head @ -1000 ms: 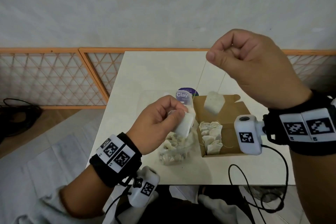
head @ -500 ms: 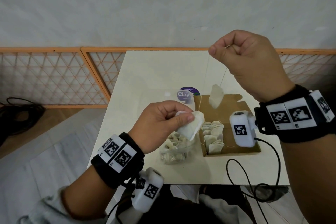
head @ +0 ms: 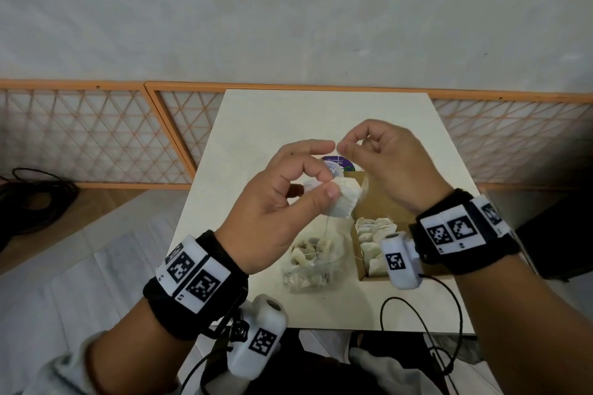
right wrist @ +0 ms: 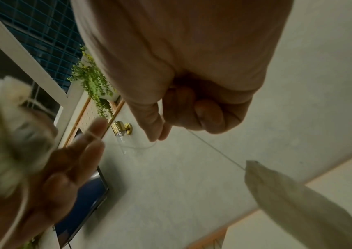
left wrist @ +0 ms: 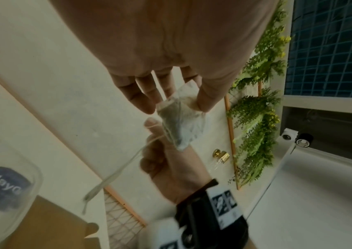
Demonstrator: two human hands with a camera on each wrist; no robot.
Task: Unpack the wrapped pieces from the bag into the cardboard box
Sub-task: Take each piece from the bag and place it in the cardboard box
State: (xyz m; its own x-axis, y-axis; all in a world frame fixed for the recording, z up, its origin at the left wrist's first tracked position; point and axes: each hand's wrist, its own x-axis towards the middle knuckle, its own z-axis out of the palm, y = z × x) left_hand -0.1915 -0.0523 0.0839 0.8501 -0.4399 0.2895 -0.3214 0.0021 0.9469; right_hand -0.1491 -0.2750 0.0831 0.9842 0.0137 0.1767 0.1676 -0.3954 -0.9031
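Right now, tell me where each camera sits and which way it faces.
Head: above, looking down at table, bag, cardboard box; left hand and right hand show.
Left wrist: below the left palm, facing the wrapped piece it pinches.
Right wrist: below the right palm, facing fingers pinching a thread with a hanging piece.
Shared: each wrist view also catches the other hand.

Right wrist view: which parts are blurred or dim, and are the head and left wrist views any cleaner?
Right wrist view: dim; the left hand and its white paper sachet smear. Head view: evenly lit, sharp, wide-angle bowing. Left wrist view: sachet sharp, round purple-labelled lid soft.
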